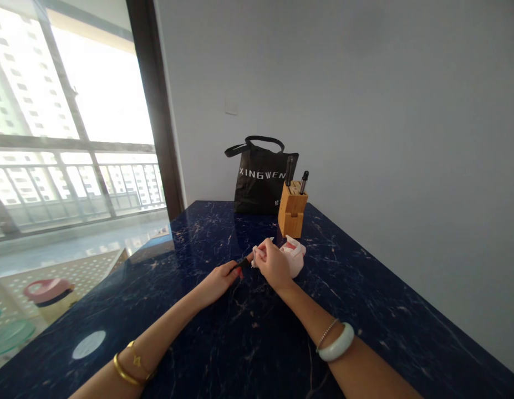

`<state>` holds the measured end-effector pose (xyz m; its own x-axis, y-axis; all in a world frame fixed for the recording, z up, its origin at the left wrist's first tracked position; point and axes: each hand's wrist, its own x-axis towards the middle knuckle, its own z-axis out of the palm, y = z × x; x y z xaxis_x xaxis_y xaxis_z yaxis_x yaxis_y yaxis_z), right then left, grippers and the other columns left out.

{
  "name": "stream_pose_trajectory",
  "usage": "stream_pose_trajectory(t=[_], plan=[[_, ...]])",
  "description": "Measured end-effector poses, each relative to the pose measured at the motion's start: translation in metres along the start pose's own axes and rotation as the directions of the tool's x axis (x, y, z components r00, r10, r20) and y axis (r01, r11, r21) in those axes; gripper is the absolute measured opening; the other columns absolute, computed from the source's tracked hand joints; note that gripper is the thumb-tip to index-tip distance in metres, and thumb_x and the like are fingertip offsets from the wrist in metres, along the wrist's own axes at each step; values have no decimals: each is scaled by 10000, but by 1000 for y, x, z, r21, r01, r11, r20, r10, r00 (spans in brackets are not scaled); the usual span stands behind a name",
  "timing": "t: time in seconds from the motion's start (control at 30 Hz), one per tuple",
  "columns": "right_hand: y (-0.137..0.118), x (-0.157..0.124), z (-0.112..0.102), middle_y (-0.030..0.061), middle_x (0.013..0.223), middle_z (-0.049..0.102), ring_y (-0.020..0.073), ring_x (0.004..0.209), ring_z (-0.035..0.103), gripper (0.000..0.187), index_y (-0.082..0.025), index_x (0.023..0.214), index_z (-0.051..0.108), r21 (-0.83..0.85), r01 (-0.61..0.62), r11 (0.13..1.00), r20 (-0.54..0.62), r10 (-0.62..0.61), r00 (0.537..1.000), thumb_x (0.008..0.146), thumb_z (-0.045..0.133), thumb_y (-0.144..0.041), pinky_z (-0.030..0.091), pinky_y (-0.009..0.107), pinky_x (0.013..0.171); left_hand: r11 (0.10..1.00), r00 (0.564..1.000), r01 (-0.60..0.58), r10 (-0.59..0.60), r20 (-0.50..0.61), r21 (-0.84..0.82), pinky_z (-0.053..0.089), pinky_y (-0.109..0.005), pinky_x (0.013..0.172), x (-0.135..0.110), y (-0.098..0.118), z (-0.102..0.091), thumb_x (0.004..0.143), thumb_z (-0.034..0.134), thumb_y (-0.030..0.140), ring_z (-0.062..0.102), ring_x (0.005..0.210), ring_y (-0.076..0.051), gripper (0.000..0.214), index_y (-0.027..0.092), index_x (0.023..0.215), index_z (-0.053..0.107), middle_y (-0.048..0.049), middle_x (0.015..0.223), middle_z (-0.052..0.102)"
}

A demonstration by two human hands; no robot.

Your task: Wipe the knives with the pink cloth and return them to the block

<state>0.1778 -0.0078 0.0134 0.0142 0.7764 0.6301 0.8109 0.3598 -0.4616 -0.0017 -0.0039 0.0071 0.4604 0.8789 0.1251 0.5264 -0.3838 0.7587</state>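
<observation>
My left hand (pixel 223 281) is closed around the black handle of a knife (pixel 243 263), low over the middle of the table. Most of the blade is hidden by my right hand (pixel 274 266) and a crumpled white tissue (pixel 257 254) pinched in its fingers. The tissue is wrapped about the knife just beyond the handle. Right behind my right hand sits a soft pale pink tissue pack (pixel 296 257), partly covered by it. A wooden knife block (pixel 292 213) stands upright a little further back, with two dark-handled pieces in its slots.
The dark blue marbled table (pixel 190 338) narrows toward the wall. At its back stands a black tote bag (pixel 259 185) with white lettering. A white round patch (pixel 89 344) shows at the left edge. Beyond that edge are a pink-lidded container (pixel 51 296) and a teal lid (pixel 11 335).
</observation>
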Motion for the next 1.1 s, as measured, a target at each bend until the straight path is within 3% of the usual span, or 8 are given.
stream_pose_trajectory(t=[0.13,0.27,0.47,0.57,0.7,0.83,0.97,1.1], plan=[[19,9,-1,11,716,560,135,653,544,99,-201,825,457,77,-106,991,-102,114,988,808,424,-293,375,216,574,998,1000,9,-7,26,-55,215,-196,423,1,-4,1,813,350,487,283,426,-71,390,153,822,551,65,501,332],[32,15,-4,20,726,562,145,681,553,114,-198,792,438,148,-121,982,-187,148,971,810,417,-309,396,231,602,996,998,16,-11,54,-92,200,-193,409,2,-6,1,816,354,478,265,411,-63,373,156,823,542,73,499,303],[35,18,-6,17,725,560,143,667,550,103,-199,810,423,212,-183,960,-214,228,950,810,418,-303,393,233,601,994,998,33,-27,64,-100,194,-193,393,2,-7,2,821,346,477,253,397,-63,367,163,834,537,79,489,286],[30,14,-5,18,736,557,136,669,544,90,-197,813,427,151,-153,977,-176,179,968,811,419,-286,378,221,591,996,999,19,-16,44,-90,202,-195,407,3,-7,2,821,341,466,256,402,-65,369,159,830,545,79,481,289],[10,3,-2,9,717,548,127,632,522,93,-201,822,457,-22,-27,999,-24,26,999,818,429,-290,330,213,555,998,1000,17,-16,15,-59,215,-203,426,2,-7,2,818,338,454,275,414,-74,374,153,827,560,73,476,301],[-10,-6,1,4,732,544,133,665,517,38,-205,817,465,-105,146,984,97,-136,986,803,454,-238,308,222,575,1000,1000,3,-3,-2,10,247,-209,457,2,-4,0,822,339,420,326,441,-85,343,167,810,570,61,492,363],[-14,-6,0,2,737,542,129,682,511,58,-202,813,465,-87,158,984,88,-150,985,826,436,-251,309,222,599,997,999,-42,43,-22,70,310,-214,530,1,-1,1,820,346,386,434,541,-108,315,168,776,568,26,595,497],[-12,-5,0,4,745,548,131,680,516,30,-200,817,466,-91,127,988,104,-117,988,790,471,-214,308,221,590,997,996,-27,33,-82,75,323,-221,546,1,0,3,825,324,370,455,565,-122,324,166,787,573,14,618,524]])
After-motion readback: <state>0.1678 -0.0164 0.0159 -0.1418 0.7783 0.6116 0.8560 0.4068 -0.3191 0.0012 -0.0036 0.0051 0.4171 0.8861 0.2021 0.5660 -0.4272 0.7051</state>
